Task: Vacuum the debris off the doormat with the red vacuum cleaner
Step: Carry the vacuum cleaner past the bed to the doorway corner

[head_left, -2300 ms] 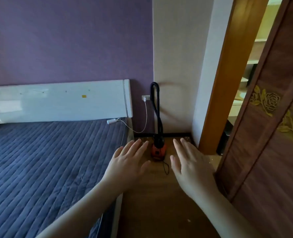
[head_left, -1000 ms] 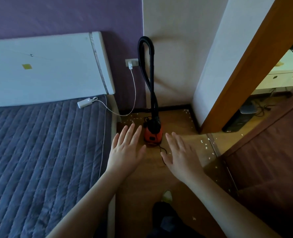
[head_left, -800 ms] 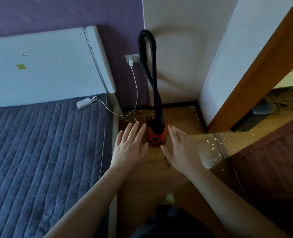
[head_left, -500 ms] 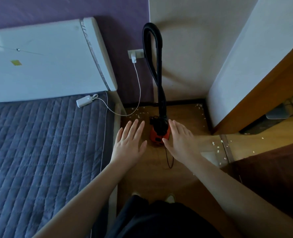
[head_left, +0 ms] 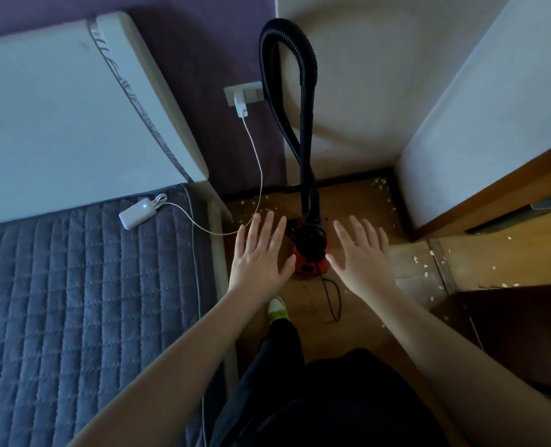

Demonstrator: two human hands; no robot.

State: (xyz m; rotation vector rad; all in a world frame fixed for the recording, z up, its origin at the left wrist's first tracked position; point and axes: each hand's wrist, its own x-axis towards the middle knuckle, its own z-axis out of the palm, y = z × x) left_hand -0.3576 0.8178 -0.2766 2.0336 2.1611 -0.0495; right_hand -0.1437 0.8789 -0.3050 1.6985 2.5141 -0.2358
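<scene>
floor (head_left: 358, 327): vacuum cleaner (head_left: 309, 259), debris (head_left: 424, 269) | bed (head_left: 74, 301): power bank (head_left: 137, 214)

Dim room, daylight from right (doorway), wide-angle edge bending, slight blur.

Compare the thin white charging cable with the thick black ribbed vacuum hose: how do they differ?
The thin white charging cable is slim and smooth; the thick black ribbed vacuum hose is fat and corrugated. The cable hangs from the wall socket and runs to a white power bank on the bed; the hose loops upward from the red vacuum cleaner on the floor. Both stand near the same corner.
</scene>
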